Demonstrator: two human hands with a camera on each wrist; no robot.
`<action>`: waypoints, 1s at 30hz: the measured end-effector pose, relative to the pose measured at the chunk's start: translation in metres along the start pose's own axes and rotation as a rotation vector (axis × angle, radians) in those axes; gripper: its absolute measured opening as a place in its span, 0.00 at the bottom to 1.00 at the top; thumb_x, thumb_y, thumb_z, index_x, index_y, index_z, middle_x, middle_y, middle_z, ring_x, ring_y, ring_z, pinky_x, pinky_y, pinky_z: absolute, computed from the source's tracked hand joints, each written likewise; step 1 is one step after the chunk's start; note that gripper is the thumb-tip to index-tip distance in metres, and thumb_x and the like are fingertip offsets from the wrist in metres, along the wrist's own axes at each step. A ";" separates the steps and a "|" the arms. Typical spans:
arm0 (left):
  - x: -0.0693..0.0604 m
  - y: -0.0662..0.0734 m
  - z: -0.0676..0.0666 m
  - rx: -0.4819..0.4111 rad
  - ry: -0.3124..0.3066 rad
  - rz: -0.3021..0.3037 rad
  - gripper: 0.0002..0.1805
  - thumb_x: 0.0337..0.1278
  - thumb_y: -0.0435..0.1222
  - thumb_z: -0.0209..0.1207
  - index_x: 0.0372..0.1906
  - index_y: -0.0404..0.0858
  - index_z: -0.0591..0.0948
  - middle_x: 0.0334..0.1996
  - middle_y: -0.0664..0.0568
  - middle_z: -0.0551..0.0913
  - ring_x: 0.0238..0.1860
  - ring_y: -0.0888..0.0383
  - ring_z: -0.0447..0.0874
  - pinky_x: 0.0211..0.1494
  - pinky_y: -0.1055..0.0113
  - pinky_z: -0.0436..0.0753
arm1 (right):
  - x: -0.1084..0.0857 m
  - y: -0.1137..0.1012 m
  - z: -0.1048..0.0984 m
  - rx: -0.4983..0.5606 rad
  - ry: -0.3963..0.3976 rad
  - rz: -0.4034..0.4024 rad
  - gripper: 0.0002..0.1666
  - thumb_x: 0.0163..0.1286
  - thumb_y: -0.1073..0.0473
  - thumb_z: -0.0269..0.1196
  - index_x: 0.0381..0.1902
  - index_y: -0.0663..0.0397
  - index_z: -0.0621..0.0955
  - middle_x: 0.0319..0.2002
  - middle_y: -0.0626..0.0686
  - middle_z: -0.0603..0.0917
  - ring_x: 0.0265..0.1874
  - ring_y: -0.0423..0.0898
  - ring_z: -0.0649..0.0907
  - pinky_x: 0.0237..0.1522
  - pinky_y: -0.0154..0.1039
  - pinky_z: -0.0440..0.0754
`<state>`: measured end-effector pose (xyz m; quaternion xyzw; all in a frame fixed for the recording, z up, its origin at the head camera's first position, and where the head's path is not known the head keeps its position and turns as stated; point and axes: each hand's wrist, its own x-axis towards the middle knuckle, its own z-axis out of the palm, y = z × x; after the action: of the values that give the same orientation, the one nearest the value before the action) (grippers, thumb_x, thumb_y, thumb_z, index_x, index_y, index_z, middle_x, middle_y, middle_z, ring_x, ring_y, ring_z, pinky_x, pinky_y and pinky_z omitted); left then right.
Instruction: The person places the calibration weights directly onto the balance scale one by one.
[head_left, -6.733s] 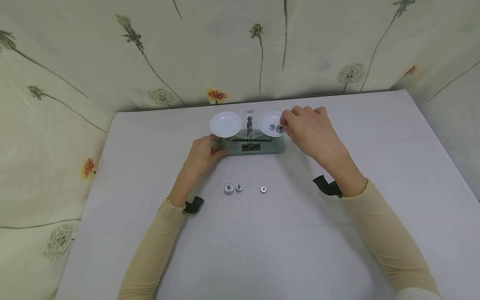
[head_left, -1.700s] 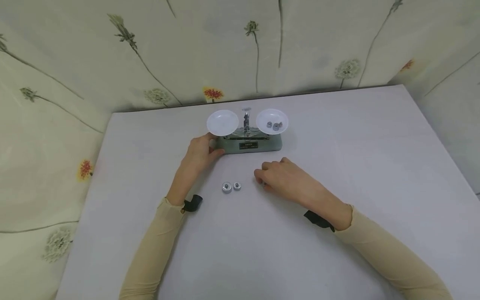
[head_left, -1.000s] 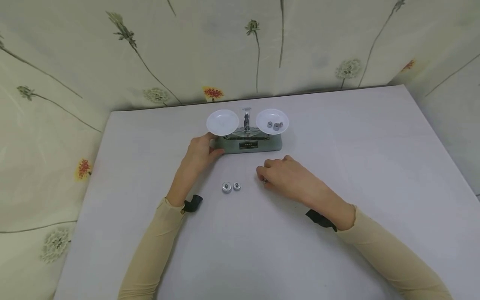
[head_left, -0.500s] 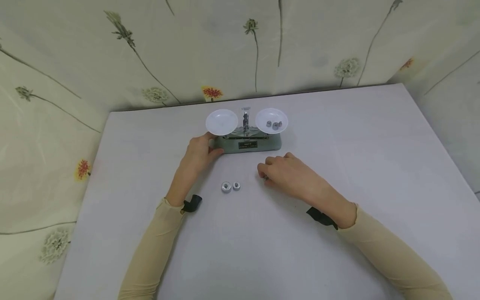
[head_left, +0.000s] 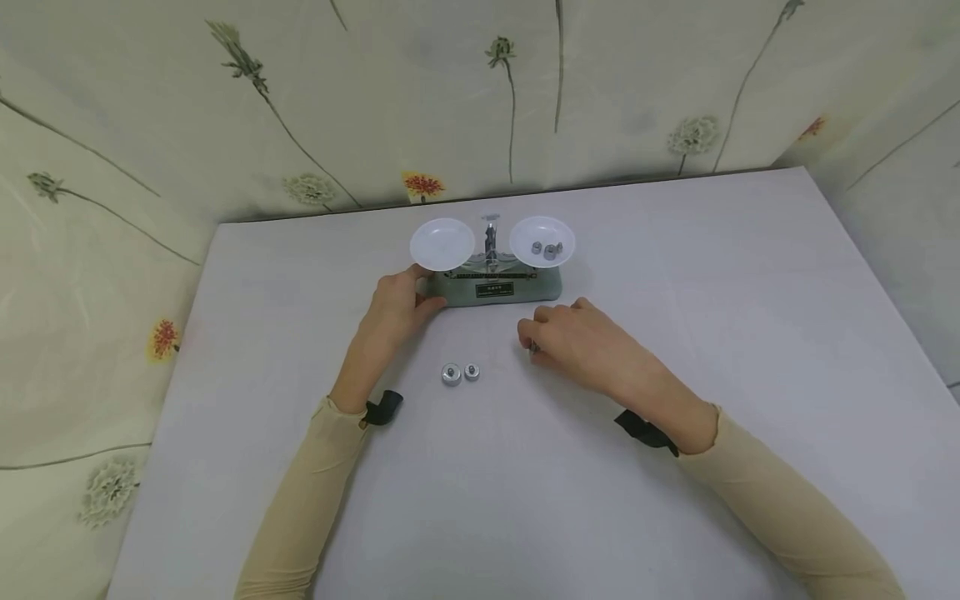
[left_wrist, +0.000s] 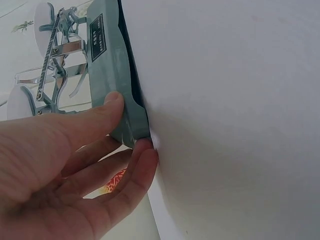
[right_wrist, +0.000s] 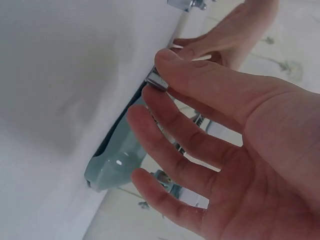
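Wt (right_wrist: pixel 158 80) in R hand (head_left: pixel 588 346), well off tbl (head_left: pixel 750 283) edges.

A black label (left_wrist: pixel 98 37) is fixed to the front of the green base (left_wrist: pixel 107 75) of the scale (head_left: pixel 525 288). It carries two lines of light characters, the upper line larger than the lower; both are too small and blurred to read. The bar (left_wrist: pixel 50 55) above the base shows fine marks, with no legible numbers.
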<state>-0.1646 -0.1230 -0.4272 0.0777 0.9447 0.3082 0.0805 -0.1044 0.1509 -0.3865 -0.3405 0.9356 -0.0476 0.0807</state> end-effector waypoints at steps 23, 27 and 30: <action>0.001 -0.001 -0.002 -0.014 -0.008 -0.006 0.31 0.72 0.37 0.69 0.74 0.32 0.76 0.61 0.34 0.88 0.51 0.42 0.93 0.57 0.49 0.89 | 0.000 0.003 -0.003 0.006 0.068 0.020 0.09 0.68 0.59 0.77 0.44 0.50 0.89 0.39 0.51 0.90 0.39 0.49 0.87 0.50 0.55 0.83; 0.001 0.000 -0.002 -0.011 -0.012 -0.013 0.31 0.72 0.37 0.69 0.74 0.32 0.75 0.61 0.34 0.88 0.52 0.42 0.93 0.57 0.49 0.89 | 0.000 0.003 -0.002 0.004 0.070 0.024 0.09 0.68 0.59 0.77 0.44 0.49 0.89 0.39 0.50 0.90 0.39 0.49 0.88 0.50 0.54 0.83; 0.001 0.000 -0.002 -0.010 -0.015 -0.015 0.31 0.73 0.37 0.68 0.74 0.32 0.75 0.63 0.34 0.87 0.53 0.42 0.93 0.58 0.49 0.89 | -0.001 0.003 -0.002 0.006 0.070 0.028 0.09 0.67 0.59 0.78 0.44 0.49 0.89 0.39 0.50 0.90 0.39 0.49 0.88 0.50 0.54 0.83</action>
<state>-0.1661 -0.1233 -0.4259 0.0722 0.9431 0.3119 0.0903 -0.1059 0.1540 -0.3853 -0.3250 0.9424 -0.0611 0.0497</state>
